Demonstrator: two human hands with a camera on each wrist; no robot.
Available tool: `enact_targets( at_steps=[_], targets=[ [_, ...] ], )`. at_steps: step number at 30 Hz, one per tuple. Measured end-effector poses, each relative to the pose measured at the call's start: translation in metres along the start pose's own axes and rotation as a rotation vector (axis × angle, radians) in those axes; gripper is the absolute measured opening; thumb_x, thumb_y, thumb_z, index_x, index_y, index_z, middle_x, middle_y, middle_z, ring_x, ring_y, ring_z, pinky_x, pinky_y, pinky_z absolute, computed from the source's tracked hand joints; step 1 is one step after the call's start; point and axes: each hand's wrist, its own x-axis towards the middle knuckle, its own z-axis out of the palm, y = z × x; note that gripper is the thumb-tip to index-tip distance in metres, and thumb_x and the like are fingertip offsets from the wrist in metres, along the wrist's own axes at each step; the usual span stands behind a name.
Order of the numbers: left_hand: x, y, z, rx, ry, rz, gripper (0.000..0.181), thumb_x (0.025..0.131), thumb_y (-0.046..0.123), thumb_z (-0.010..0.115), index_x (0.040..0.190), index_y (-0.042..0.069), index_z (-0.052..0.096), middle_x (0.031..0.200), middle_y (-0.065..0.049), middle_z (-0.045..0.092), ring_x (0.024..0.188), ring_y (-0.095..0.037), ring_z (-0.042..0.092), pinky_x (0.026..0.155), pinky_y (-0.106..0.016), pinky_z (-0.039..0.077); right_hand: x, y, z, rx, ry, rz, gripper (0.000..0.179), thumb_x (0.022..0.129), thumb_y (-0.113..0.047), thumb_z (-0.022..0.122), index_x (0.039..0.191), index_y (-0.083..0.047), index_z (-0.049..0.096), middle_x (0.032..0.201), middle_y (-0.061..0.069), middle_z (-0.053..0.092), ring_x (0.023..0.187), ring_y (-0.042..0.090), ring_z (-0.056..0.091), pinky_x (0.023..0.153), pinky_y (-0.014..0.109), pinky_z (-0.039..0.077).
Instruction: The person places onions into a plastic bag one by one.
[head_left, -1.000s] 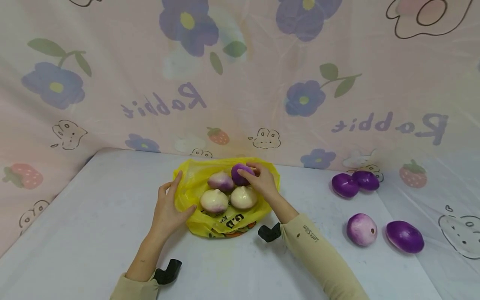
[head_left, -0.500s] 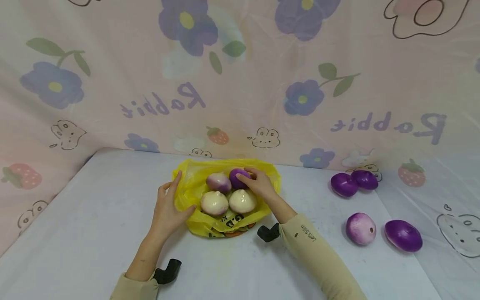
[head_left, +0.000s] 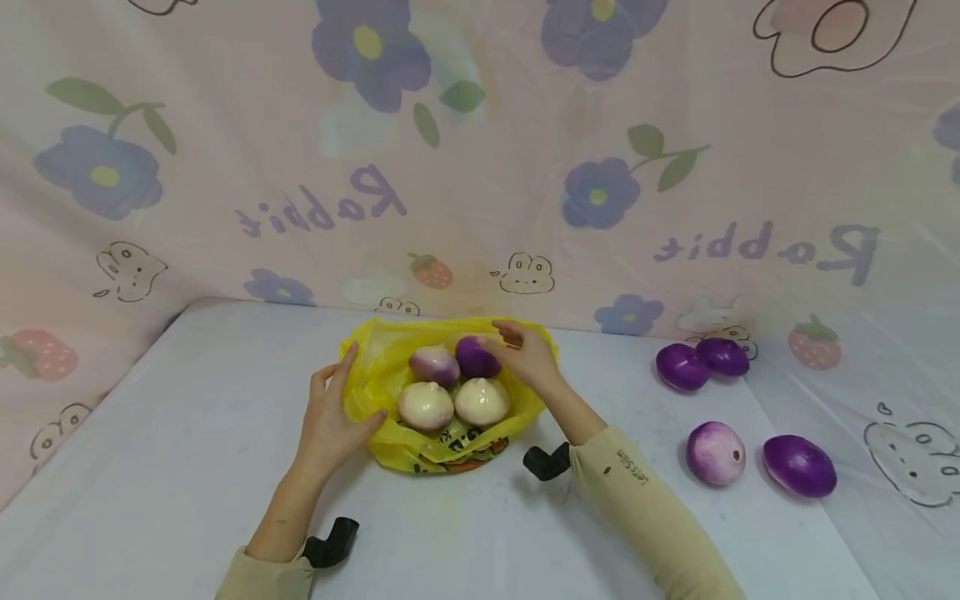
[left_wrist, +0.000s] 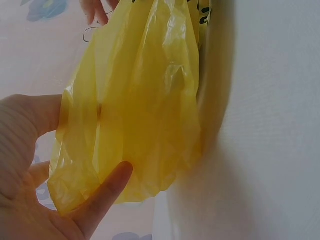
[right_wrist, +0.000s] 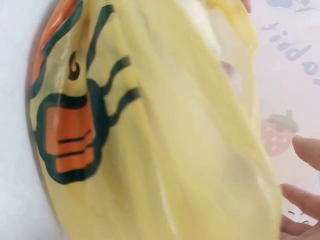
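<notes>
On the table a yellow plastic bag [head_left: 450, 450] lies with its mouth wide. Inside sit a dark purple onion [head_left: 474, 357], a purple-and-white onion [head_left: 433, 365] and two pale, pointed onions, left [head_left: 426, 406] and right [head_left: 482, 402]. My left hand [head_left: 333, 417] rests against the bag's left rim, thumb and fingers spread; in the left wrist view one straight finger lies along the yellow plastic. Beside the dark purple onion, my right hand [head_left: 528, 362] has its fingers extended and grips nothing. The right wrist view shows its fingertips [right_wrist: 305, 150] just off the bag's edge.
At the table's right lie two dark purple onions [head_left: 681, 367] side by side, a pale purple one [head_left: 716, 453] with a brown spot, and another dark purple one [head_left: 800, 466]. A patterned cloth [head_left: 465, 200] hangs behind the table.
My right hand lowered the dark purple onion into the bag, let go, and drew slightly right. The left hand stayed at the rim.
</notes>
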Motion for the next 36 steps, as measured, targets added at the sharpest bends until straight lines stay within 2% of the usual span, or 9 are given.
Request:
enact_targets(
  at_steps=[10, 21, 25, 29, 32, 36],
  targets=[
    [-0.001, 0.002, -0.001, -0.012, -0.016, -0.028, 0.093, 0.078, 0.013, 0.073, 0.154, 0.016, 0.02, 0.14, -0.031, 0.026, 0.122, -0.051, 0.04, 0.102, -0.064, 0.035, -0.002, -0.001, -0.015, 0.091, 0.052, -0.036, 0.051, 0.088, -0.027, 0.068, 0.131, -0.004, 0.056, 0.132, 0.019, 0.057, 0.122, 0.031, 0.055, 0.103, 0.042, 0.044],
    [-0.002, 0.002, -0.002, 0.01, -0.012, -0.026, 0.093, 0.078, 0.014, 0.074, 0.154, 0.016, 0.02, 0.14, -0.031, 0.027, 0.12, -0.052, 0.041, 0.1, -0.064, 0.037, -0.003, 0.007, -0.028, 0.188, 0.223, -0.083, 0.039, 0.088, -0.022, 0.069, 0.12, -0.002, 0.063, 0.124, 0.017, 0.063, 0.112, 0.029, 0.06, 0.099, 0.039, 0.047],
    [-0.002, 0.001, -0.001, 0.015, -0.01, -0.025, 0.093, 0.077, 0.013, 0.074, 0.154, 0.016, 0.021, 0.139, -0.031, 0.028, 0.119, -0.051, 0.043, 0.099, -0.065, 0.037, -0.003, 0.012, -0.035, 0.23, 0.297, -0.071, 0.035, 0.088, -0.019, 0.069, 0.117, 0.0, 0.064, 0.121, 0.02, 0.063, 0.109, 0.029, 0.061, 0.09, 0.026, 0.05],
    [-0.001, 0.0, -0.001, 0.015, -0.007, -0.022, 0.094, 0.077, 0.013, 0.074, 0.154, 0.016, 0.021, 0.139, -0.031, 0.028, 0.118, -0.052, 0.043, 0.098, -0.065, 0.038, -0.003, 0.016, -0.043, 0.259, 0.357, -0.028, 0.034, 0.087, -0.017, 0.069, 0.117, 0.0, 0.064, 0.119, 0.019, 0.063, 0.106, 0.026, 0.06, 0.079, 0.012, 0.046],
    [-0.001, 0.0, 0.0, 0.015, -0.002, -0.018, 0.094, 0.077, 0.013, 0.074, 0.154, 0.016, 0.021, 0.139, -0.031, 0.028, 0.118, -0.052, 0.043, 0.098, -0.065, 0.038, -0.002, 0.021, -0.049, 0.249, 0.387, 0.013, 0.035, 0.087, -0.018, 0.07, 0.117, -0.002, 0.064, 0.119, 0.017, 0.063, 0.104, 0.023, 0.059, 0.077, 0.01, 0.044],
    [0.0, 0.0, 0.0, 0.015, 0.008, -0.003, 0.093, 0.076, 0.012, 0.074, 0.153, 0.015, 0.022, 0.138, -0.032, 0.029, 0.116, -0.053, 0.044, 0.096, -0.066, 0.039, -0.001, 0.029, -0.056, 0.226, 0.417, 0.035, 0.034, 0.086, -0.018, 0.07, 0.116, -0.002, 0.064, 0.119, 0.017, 0.063, 0.104, 0.023, 0.059, 0.079, 0.014, 0.045]
  ],
)
